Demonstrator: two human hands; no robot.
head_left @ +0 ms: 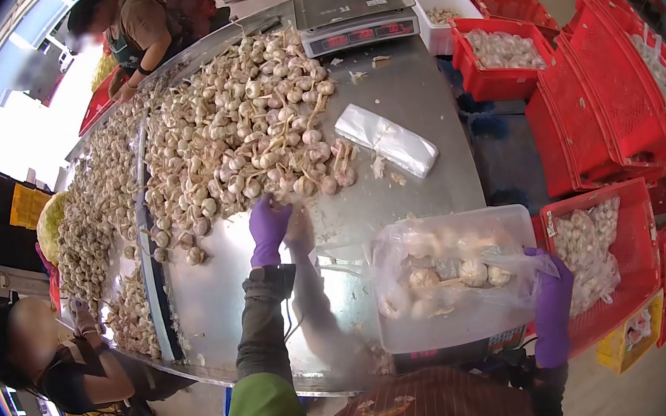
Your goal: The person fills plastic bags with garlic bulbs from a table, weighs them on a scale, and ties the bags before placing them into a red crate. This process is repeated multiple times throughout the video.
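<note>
My left hand [269,230], in a purple glove, reaches to the near edge of a large heap of garlic bulbs [245,118]. Its fingers look slightly apart, and nothing shows in them. My right hand [552,297], also gloved in purple, is closed on the edge of a clear plastic bag [517,264]. That bag lies with several garlic bulbs [473,273] inside it, in a translucent white tub [463,330]. The tub rests on a scale with a lit red display [424,355]. My right fingertips are partly hidden by the bag.
Another scale [358,15] stands at the far edge of the metal table [411,97]. A stack of flat plastic bags [386,140] lies nearer. Red crates [580,100] with bagged garlic line the right. Two people [146,31] work along the left side by a second garlic heap [93,206].
</note>
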